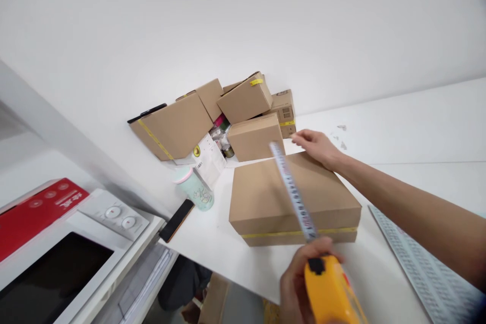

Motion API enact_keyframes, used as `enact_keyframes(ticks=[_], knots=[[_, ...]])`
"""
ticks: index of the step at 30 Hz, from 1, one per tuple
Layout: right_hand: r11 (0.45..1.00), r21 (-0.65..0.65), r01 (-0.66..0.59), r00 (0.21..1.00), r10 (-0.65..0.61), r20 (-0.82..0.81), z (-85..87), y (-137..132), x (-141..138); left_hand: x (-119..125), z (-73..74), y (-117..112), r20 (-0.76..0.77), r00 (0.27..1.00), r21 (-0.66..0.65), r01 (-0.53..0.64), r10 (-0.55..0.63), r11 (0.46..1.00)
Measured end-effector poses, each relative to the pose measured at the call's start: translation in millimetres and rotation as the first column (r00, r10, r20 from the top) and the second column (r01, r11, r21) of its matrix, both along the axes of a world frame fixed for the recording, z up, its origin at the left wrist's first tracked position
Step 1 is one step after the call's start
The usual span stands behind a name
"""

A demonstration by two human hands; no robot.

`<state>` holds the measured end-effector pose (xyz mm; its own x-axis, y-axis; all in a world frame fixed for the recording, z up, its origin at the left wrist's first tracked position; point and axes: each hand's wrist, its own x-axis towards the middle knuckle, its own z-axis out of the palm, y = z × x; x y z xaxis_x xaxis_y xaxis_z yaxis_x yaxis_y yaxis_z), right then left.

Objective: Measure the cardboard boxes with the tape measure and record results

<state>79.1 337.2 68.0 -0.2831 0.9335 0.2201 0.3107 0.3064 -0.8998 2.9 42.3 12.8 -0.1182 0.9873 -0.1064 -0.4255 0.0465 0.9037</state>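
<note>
My left hand (298,276) grips a yellow tape measure (330,288) with a black button, low in the head view. Its numbered metal blade (291,190) is pulled out, slanting up and left over a closed cardboard box (281,190). The blade is blurred and its far end is free. Beyond the box's far right edge is my right hand (313,146), its forearm reaching in from the right. Its fingers are loosely bent and a little apart, with nothing visible in them. Yellow tape runs along the box's front side.
Several cardboard boxes (254,136) are piled against the wall. A mint-green cup (199,192) and a dark phone-like slab (176,220) lie left of the box. A white microwave (114,233) stands at lower left. A printed sheet or keyboard-like panel (425,263) lies at right on the white table (243,268).
</note>
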Motion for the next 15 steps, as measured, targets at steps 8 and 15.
enact_keyframes(ticks=[8, 15], knots=[[0.974, -0.220, 0.053, 0.990, -0.080, -0.115, -55.7, -55.2, 91.8, -92.1, -26.7, -27.5, -0.276, 0.655, 0.426, -0.573, 0.704, 0.700], [0.996, 0.045, -0.076, 0.997, 0.077, -0.027, -53.2, -109.8, 105.3, -118.0, -31.3, -5.6, -0.162, 0.769, 0.374, -0.532, 0.618, 0.760]])
